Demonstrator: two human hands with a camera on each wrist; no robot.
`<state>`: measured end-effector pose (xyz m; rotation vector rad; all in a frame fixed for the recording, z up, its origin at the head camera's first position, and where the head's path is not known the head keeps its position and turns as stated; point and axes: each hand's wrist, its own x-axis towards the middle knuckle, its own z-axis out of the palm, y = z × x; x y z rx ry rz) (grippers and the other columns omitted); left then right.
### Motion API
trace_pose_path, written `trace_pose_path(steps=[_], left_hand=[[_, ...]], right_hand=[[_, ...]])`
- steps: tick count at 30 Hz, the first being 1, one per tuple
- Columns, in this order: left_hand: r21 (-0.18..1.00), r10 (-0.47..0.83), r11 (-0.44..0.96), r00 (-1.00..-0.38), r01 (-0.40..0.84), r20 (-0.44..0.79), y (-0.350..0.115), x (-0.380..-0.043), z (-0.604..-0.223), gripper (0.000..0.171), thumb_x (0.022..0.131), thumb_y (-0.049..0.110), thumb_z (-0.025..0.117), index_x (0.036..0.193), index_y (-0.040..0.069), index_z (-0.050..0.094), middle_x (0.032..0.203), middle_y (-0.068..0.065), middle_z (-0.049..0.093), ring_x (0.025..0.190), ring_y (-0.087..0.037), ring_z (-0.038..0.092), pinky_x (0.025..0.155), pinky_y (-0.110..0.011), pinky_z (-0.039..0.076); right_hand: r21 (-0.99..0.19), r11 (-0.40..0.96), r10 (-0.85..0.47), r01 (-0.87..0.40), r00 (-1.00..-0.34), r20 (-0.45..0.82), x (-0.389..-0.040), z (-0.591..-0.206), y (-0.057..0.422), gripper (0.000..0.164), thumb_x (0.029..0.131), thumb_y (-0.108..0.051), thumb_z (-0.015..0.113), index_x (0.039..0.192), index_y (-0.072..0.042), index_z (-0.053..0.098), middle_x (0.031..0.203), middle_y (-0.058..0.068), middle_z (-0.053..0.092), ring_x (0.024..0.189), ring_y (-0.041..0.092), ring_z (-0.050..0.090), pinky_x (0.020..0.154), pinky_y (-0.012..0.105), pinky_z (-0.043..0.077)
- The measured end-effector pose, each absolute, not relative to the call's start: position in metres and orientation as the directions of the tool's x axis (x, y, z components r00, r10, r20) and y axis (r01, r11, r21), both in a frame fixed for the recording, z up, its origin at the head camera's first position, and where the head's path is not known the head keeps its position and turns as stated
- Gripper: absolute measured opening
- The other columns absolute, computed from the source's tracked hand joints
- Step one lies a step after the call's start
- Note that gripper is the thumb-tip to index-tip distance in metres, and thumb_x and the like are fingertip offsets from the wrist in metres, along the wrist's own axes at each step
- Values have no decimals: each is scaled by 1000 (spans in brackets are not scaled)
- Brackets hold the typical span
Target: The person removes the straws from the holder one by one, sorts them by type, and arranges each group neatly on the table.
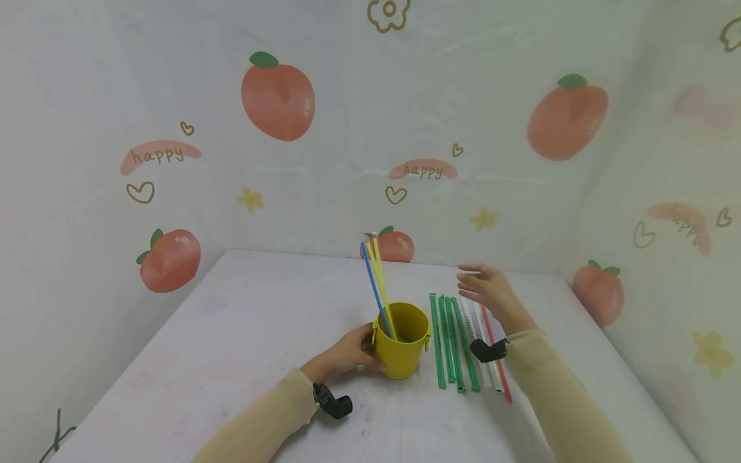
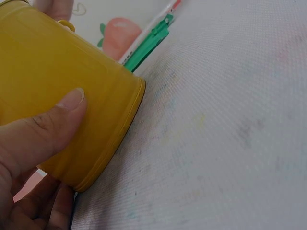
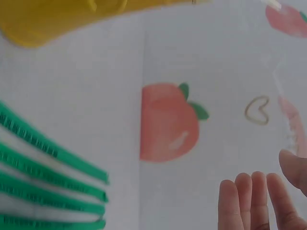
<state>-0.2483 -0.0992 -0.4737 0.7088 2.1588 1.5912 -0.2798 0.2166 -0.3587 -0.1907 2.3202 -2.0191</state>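
A small yellow bucket [image 1: 401, 357] with side rings stands on the table, holding a blue straw [image 1: 373, 276] and yellow straws [image 1: 379, 267] that lean to the left. My left hand [image 1: 349, 350] grips its left side, the thumb [image 2: 43, 132] on the near wall and the other fingers curled round low by the base. Raised over the far end of the wrapped straws, my right hand [image 1: 489, 289] holds nothing, its fingers extended. Several green-wrapped straws [image 1: 448, 341] lie side by side right of the bucket, then white-wrapped straws [image 1: 483, 334] and a red one [image 1: 505, 379].
The white table [image 1: 255, 308] ends at a curtain [image 1: 347, 193] printed with fruit and hearts, which also runs along both sides. A thin green cord [image 1: 58, 440] shows at the lower left. Black wrist cameras [image 1: 332, 402] sit on both wrists.
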Motion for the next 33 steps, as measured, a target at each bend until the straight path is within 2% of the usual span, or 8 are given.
trace_pose_path(steps=[6,15,20,23,25,30,33], left_hand=[[955,581,245,-814,165,-8,-99,-248,-472,85,75,7,81,147,5,36,148,-11,44,137,-31,42,116,-46,33],[956,578,237,-816,175,6,-98,-248,-472,84,75,5,81,146,4,37,146,-12,46,136,-31,43,115,-46,34],[953,572,250,-820,170,-3,-98,-247,-471,83,76,6,81,146,5,38,146,-11,46,135,-31,44,115,-46,35],[952,573,251,-819,173,-3,-98,-247,-471,83,76,6,81,146,5,38,147,-11,46,136,-31,44,115,-47,35],[953,570,254,-821,163,-12,-97,-247,-472,83,75,8,82,146,6,38,147,-9,46,136,-30,43,115,-46,34],[954,552,274,-832,123,-51,-98,-247,-472,85,76,12,82,148,9,37,148,-7,46,137,-28,43,115,-46,34],[953,548,280,-834,114,-61,-98,-247,-472,87,76,13,82,148,8,35,149,-8,44,137,-29,43,115,-46,34]], right_hand=[[-991,97,-163,-89,-984,72,-273,-350,188,54,95,-21,62,139,5,42,118,7,59,100,10,64,93,26,54],[-987,25,-243,-162,-958,151,-258,-344,151,48,96,-21,61,136,0,47,115,1,63,109,17,64,94,27,53],[-978,-1,-297,-209,-934,200,-248,-345,133,45,97,-16,59,136,2,47,127,18,57,112,19,63,96,30,53],[-971,17,-316,-237,-923,219,-244,-348,124,43,97,-16,59,135,0,49,128,21,56,113,23,63,96,33,53],[-965,47,-327,-259,-917,230,-242,-350,118,42,96,-16,59,134,-1,51,126,18,59,115,29,61,96,34,53],[-961,111,-339,-253,-919,203,-241,-356,106,40,96,-20,61,132,-6,56,125,20,59,118,38,58,95,35,54],[-960,157,-339,-231,-926,168,-241,-359,99,41,95,-24,62,132,-8,57,123,21,59,115,39,59,93,35,55]])
